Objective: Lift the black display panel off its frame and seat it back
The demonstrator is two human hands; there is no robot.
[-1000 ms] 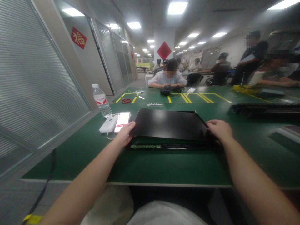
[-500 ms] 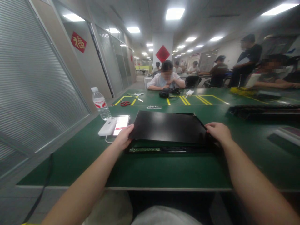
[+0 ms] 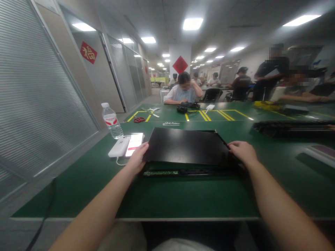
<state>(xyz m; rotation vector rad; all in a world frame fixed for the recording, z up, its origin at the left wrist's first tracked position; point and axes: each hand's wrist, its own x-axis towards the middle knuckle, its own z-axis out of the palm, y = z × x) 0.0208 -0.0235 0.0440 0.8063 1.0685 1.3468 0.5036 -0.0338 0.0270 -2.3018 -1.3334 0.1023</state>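
A flat, glossy black panel (image 3: 187, 146), which looks like a display screen, is tilted over the green table between my hands. My left hand (image 3: 138, 157) grips its left edge, thumb on top and the other fingers hidden beneath. At the right edge, my right hand (image 3: 244, 153) is closed on the panel, its fingertips partly out of sight. Under the panel's near edge lies a dark frame (image 3: 204, 173) with a green circuit board strip (image 3: 162, 173) along its front left. The panel's near edge stands apart from this strip; its far side looks close to the frame.
Left of the panel are a phone (image 3: 134, 144), a white power bank (image 3: 119, 147) with a cable, and a water bottle (image 3: 111, 122). Red-handled scissors (image 3: 139, 119) lie farther back. Dark parts (image 3: 293, 129) lie at right. A person (image 3: 183, 89) sits opposite, behind black cables (image 3: 187, 107).
My view has tipped up slightly, so the scene sits lower. Both hands keep hold of the panel, with little visible movement. The person opposite has raised a hand to the head.
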